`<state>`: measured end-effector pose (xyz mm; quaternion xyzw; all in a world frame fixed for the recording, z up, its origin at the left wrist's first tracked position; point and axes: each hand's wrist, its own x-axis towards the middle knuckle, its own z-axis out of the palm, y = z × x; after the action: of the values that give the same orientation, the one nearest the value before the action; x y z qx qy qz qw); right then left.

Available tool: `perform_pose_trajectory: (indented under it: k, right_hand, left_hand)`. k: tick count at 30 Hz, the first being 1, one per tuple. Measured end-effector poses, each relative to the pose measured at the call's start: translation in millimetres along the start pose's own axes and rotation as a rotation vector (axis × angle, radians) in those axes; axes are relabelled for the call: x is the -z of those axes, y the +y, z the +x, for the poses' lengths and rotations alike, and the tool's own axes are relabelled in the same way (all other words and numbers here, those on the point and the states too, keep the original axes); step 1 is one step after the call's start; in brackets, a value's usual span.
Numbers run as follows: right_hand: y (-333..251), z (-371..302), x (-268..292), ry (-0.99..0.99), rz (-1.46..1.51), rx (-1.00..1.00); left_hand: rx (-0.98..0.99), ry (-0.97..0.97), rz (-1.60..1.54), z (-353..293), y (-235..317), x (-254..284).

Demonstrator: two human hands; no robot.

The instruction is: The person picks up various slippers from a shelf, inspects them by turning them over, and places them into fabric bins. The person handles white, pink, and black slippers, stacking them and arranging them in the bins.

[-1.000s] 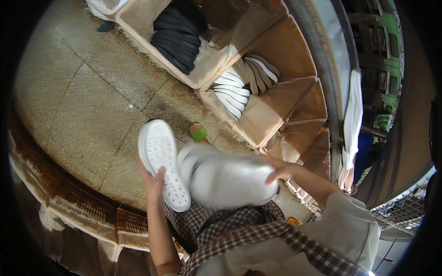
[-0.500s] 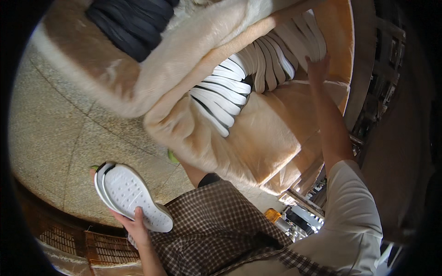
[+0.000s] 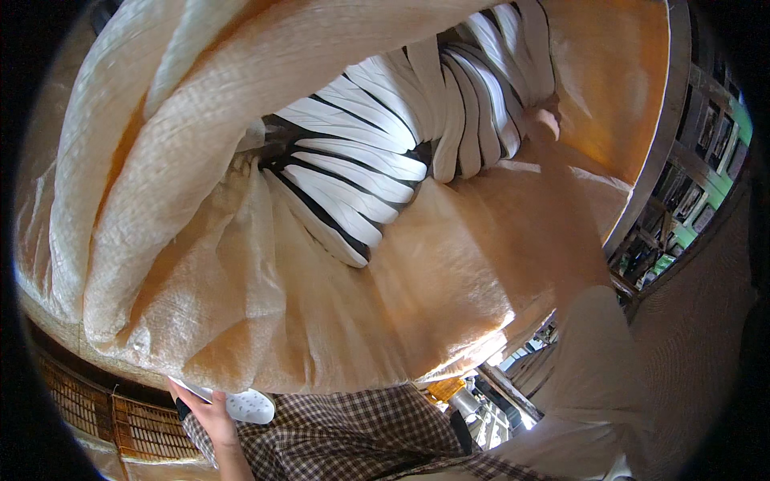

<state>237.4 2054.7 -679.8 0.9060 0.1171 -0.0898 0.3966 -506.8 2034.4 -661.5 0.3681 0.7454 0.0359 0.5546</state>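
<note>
Low on the left, my left hand (image 3: 212,413) is closed round a white shoe sole (image 3: 250,406) with small dimples. The sack's edge hides much of that sole. My right hand (image 3: 545,127) reaches into a big cream woven sack (image 3: 337,313), at the right end of a row of soles. It touches or nearly touches the row's last soles. Shadow and blur hide how its fingers are set. The row of shoe soles (image 3: 353,188) lies packed side by side inside the sack, white with dark edges at left and greyer toward the right.
The sack's thick folded rim (image 3: 208,104) arches across the upper left. Behind my right arm stand shelves (image 3: 682,184) with assorted items. A brown woven slatted piece (image 3: 152,429) is at lower left. An orange object (image 3: 446,390) sits below the sack.
The sack now fills more of the view and covers part of the soles in my left hand. Against the row, my right hand sits slightly lower. The dark soles at upper left are out of sight.
</note>
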Motion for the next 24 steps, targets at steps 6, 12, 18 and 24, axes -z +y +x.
perform_pose_trajectory:
  k: [6,12,18,24]
  right_hand:
    - [-35.4,33.7,54.6,0.209,0.984,0.626]
    - [-57.6,57.3,46.9,0.322,0.498,0.615]
    - [-73.4,89.6,39.0,0.350,0.305,0.715]
    - [-55.5,-77.0,28.5,0.699,0.778,0.688]
  left_hand:
    - [0.028,-0.054,-0.094,1.1,-3.9,0.5]
    - [0.100,0.024,-0.253,8.4,-13.6,11.1]
    - [0.013,0.128,-0.204,2.4,-6.4,19.5]
    - [-0.093,-0.050,0.300,-22.6,35.6,54.5]
